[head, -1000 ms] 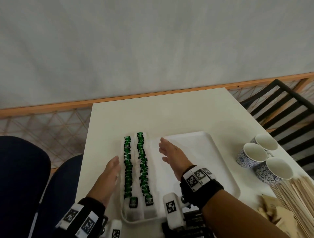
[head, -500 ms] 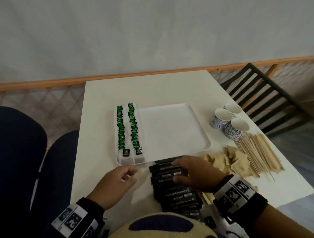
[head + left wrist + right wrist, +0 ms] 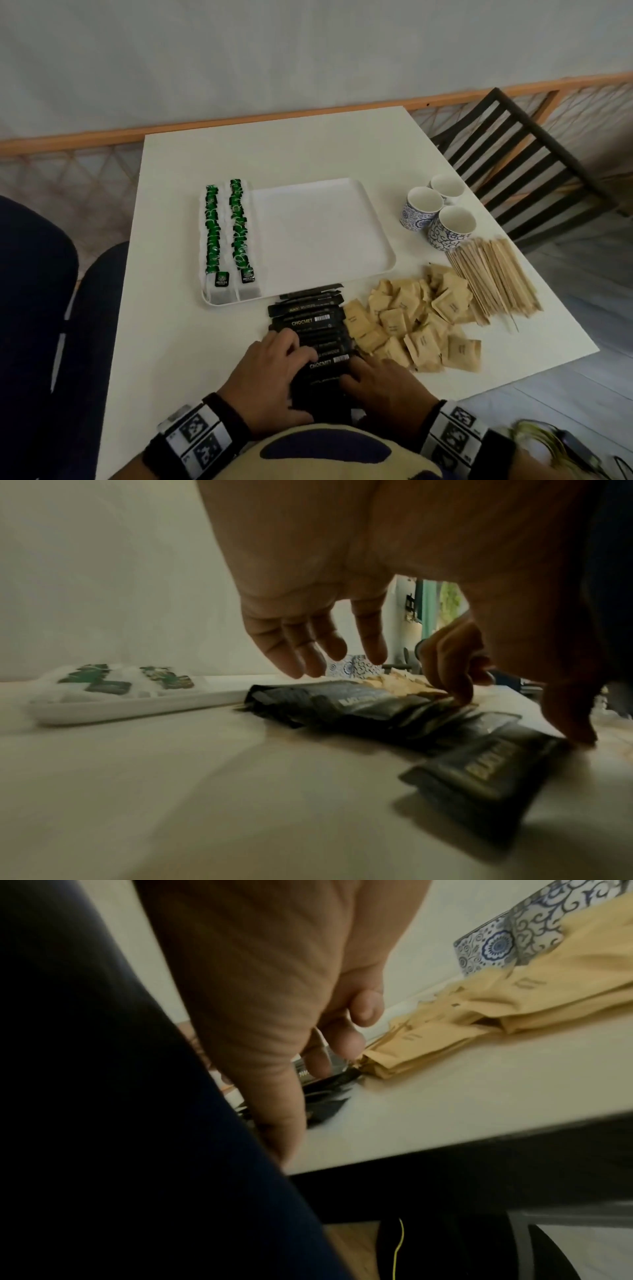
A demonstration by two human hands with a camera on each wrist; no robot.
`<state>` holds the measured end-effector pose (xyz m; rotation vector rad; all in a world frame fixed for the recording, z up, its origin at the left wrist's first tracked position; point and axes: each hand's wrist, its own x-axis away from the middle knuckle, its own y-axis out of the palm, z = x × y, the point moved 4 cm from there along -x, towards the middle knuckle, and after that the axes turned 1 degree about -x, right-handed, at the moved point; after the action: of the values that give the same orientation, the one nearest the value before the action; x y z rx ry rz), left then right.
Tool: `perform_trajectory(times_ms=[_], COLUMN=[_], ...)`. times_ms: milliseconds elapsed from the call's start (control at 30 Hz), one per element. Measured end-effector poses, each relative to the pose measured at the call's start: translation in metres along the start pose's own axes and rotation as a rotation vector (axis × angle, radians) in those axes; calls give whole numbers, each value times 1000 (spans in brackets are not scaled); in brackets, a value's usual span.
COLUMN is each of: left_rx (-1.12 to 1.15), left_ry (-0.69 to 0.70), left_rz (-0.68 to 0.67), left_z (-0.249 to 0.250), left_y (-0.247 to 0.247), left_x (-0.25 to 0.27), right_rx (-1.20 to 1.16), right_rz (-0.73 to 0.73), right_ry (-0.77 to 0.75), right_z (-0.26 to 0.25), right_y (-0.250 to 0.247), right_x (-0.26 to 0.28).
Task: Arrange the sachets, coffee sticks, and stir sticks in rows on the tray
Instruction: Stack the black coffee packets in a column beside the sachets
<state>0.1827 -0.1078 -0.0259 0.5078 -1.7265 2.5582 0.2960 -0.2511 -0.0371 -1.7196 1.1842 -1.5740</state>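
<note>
A white tray (image 3: 325,233) (image 3: 137,707) carries two rows of green tea sachets (image 3: 226,233) along its left side; the remainder of the tray is bare. In front of it lies a pile of black coffee sticks (image 3: 308,322) (image 3: 342,704) (image 3: 325,1110). My left hand (image 3: 274,373) (image 3: 342,601) hangs over the pile's near left end, fingers relaxed, thumb touching the nearest stick. My right hand (image 3: 373,380) (image 3: 308,1091) grips the sticks' right ends between thumb and curled fingers. Brown sachets (image 3: 411,325) (image 3: 514,1001) and wooden stir sticks (image 3: 493,277) lie loose to the right.
Three blue-patterned cups (image 3: 442,212) (image 3: 489,947) stand right of the tray, behind the stir sticks. A dark slatted chair (image 3: 520,164) stands past the table's right edge. The table's near edge runs just under my wrists.
Both hands left the tray's sachet rows and came back to the coffee sticks. Since half a second ago they have closed in on the pile's near end.
</note>
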Motion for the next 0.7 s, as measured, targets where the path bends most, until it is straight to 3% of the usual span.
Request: perform_trajectory(times_ms=[200,367,700], left_rx=[-131,-99,-72], left_ry=[-85,-141,-168], left_rz=[-49,3,101], left_z=[4,1,10], left_y=[19,32,35], left_x=[2,11,14], right_rx=[50,46,-73], right_rz=[185,293,154], right_ry=[-33,-44,-31], right_z=[-2,4,0], right_y=[-2,-2,-11], right_x=[-6,-11,1])
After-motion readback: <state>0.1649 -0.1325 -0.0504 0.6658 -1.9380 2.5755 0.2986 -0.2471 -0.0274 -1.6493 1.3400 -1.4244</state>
